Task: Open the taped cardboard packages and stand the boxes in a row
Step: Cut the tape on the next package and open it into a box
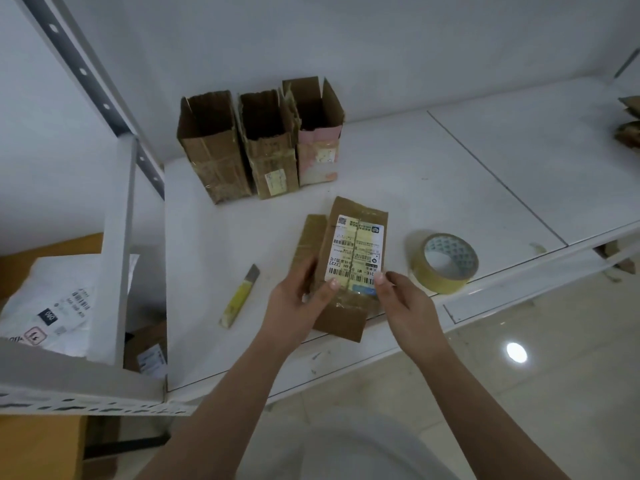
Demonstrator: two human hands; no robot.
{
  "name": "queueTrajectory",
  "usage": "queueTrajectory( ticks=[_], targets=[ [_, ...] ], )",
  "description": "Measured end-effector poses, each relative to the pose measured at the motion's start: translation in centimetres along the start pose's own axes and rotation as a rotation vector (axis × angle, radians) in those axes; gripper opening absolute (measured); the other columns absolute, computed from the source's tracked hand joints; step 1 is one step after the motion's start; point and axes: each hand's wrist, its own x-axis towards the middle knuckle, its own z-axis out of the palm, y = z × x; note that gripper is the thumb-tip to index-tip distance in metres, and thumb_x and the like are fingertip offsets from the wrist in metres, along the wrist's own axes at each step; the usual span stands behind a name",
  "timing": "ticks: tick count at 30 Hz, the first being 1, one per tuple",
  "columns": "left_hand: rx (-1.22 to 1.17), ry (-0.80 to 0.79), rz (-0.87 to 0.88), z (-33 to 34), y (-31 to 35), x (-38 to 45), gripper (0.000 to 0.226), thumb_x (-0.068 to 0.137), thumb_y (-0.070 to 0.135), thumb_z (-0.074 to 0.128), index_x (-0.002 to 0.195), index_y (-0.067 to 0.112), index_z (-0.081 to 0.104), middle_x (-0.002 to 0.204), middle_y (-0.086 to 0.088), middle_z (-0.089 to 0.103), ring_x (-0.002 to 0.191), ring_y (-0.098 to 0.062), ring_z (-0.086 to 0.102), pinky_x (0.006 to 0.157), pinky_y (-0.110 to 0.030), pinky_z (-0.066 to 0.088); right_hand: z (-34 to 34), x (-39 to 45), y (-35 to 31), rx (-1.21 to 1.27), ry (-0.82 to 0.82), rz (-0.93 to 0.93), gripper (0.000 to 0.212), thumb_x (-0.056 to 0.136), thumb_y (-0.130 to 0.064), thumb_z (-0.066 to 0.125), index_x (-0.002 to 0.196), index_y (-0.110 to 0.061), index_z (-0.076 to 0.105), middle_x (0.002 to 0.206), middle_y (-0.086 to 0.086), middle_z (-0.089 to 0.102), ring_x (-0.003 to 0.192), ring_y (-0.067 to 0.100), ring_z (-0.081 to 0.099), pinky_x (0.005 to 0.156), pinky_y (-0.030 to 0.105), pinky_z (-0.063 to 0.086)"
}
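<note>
Both hands, left (294, 299) and right (403, 299), pinch the flat box (349, 268) by its long edges at the shelf (450, 168) front: looks light, stiff-walled, tape-slick, best gripped on those bare edges.

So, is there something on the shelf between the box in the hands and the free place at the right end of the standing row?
Nothing visible does. The labelled box is held just in front of the three standing boxes, with bare shelf between. The tape roll and knife lie off to the sides.
</note>
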Motion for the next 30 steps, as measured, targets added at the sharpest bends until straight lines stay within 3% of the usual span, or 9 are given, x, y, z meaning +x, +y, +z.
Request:
queueTrajectory(
  ticks=[4, 10, 13, 15, 17, 20, 24, 28, 30],
  targets=[
    [0.009, 0.038, 0.040, 0.2, -0.6, -0.1, 0.067, 0.075, 0.054, 0.070, 0.137, 0.030, 0.054, 0.117, 0.015, 0.070, 0.108, -0.006, 0.066, 0.092, -0.040, 0.055, 0.4, -0.5, 0.6, -0.039, 0.010, -0.075, 0.042, 0.086, -0.050, 0.060, 0.120, -0.024, 0.064, 0.102, -0.019, 0.070, 0.088, -0.009, 0.065, 0.071, 0.005, 0.047],
    [-0.054, 0.146, 0.080, 0.0, 0.4, 0.0, 0.054, 0.072, 0.035, 0.083, 0.118, 0.047, 0.058, 0.108, 0.023, 0.071, 0.106, -0.002, 0.066, 0.093, -0.029, 0.054, -0.5, -0.5, -0.9, -0.037, 0.085, -0.136, 0.038, 0.082, -0.035, 0.076, 0.119, -0.028, 0.067, 0.099, -0.025, 0.071, 0.089, -0.005, 0.067, 0.084, 0.027, 0.056],
    [-0.046, 0.240, 0.152, 0.0, 2.0, -0.2, 0.043, 0.079, 0.027, 0.078, 0.115, 0.044, 0.063, 0.101, 0.023, 0.072, 0.097, 0.001, 0.068, 0.084, -0.023, 0.055, -1.1, -0.5, -2.8, -0.093, 0.176, -0.215, 0.039, 0.082, -0.052, 0.066, 0.114, -0.029, 0.068, 0.093, -0.021, 0.072, 0.081, 0.000, 0.068, 0.075, 0.033, 0.058],
    [0.019, 0.318, 0.209, 0.1, 3.3, -0.2, 0.033, 0.084, 0.029, 0.074, 0.113, 0.042, 0.067, 0.095, 0.025, 0.072, 0.089, 0.003, 0.069, 0.078, -0.021, 0.056, -1.3, -0.5, -4.0, -0.172, 0.280, -0.300, 0.058, 0.082, -0.069, 0.052, 0.112, -0.023, 0.070, 0.084, -0.010, 0.075, 0.069, 0.008, 0.069, 0.063, 0.036, 0.057],
    [0.028, 0.393, 0.232, 0.4, 4.3, 0.0, 0.029, 0.086, 0.032, 0.072, 0.113, 0.041, 0.069, 0.092, 0.027, 0.072, 0.085, 0.007, 0.067, 0.075, -0.018, 0.055, -1.5, -0.3, -5.0, -0.236, 0.371, -0.373, 0.062, 0.085, -0.070, 0.044, 0.109, -0.020, 0.072, 0.072, -0.006, 0.073, 0.058, 0.014, 0.065, 0.054, 0.036, 0.055],
    [0.059, 0.436, 0.259, 0.4, 5.5, 0.4, 0.045, 0.087, 0.047, 0.064, 0.128, 0.030, 0.065, 0.102, 0.021, 0.072, 0.087, 0.010, 0.066, 0.075, -0.013, 0.053, -2.1, -0.1, -6.4, -0.253, 0.429, -0.414, 0.063, 0.088, -0.066, 0.040, 0.108, -0.017, 0.073, 0.074, -0.005, 0.073, 0.058, 0.015, 0.064, 0.054, 0.035, 0.054],
    [0.185, 0.441, 0.348, -0.1, 6.7, 0.3, 0.046, 0.095, 0.050, 0.050, 0.136, 0.031, 0.058, 0.096, 0.024, 0.067, 0.084, 0.009, 0.063, 0.069, -0.006, 0.048, -2.9, -0.4, -7.4, -0.260, 0.479, -0.417, 0.056, 0.089, -0.061, 0.043, 0.105, -0.018, 0.074, 0.060, -0.015, 0.054, 0.053, 0.007, 0.048, 0.054, 0.025, 0.043],
    [0.236, 0.428, 0.350, 0.0, 7.3, 0.2, 0.051, 0.092, 0.056, 0.049, 0.136, 0.033, 0.057, 0.099, 0.022, 0.070, 0.086, 0.009, 0.063, 0.069, -0.010, 0.050, -3.6, -0.8, -7.8, -0.183, 0.436, -0.376, 0.052, 0.090, -0.060, 0.051, 0.107, -0.018, 0.074, 0.075, -0.007, 0.071, 0.061, 0.010, 0.060, 0.057, 0.027, 0.049],
    [0.220, 0.366, 0.342, -0.2, 7.7, -0.2, 0.063, 0.084, 0.069, 0.048, 0.137, 0.034, 0.056, 0.108, 0.020, 0.071, 0.094, 0.009, 0.064, 0.077, -0.013, 0.053, -4.6, -0.8, -8.1, -0.164, 0.418, -0.368, 0.048, 0.088, -0.058, 0.055, 0.103, -0.017, 0.075, 0.068, -0.006, 0.068, 0.056, 0.006, 0.057, 0.054, 0.025, 0.045]
  ],
)
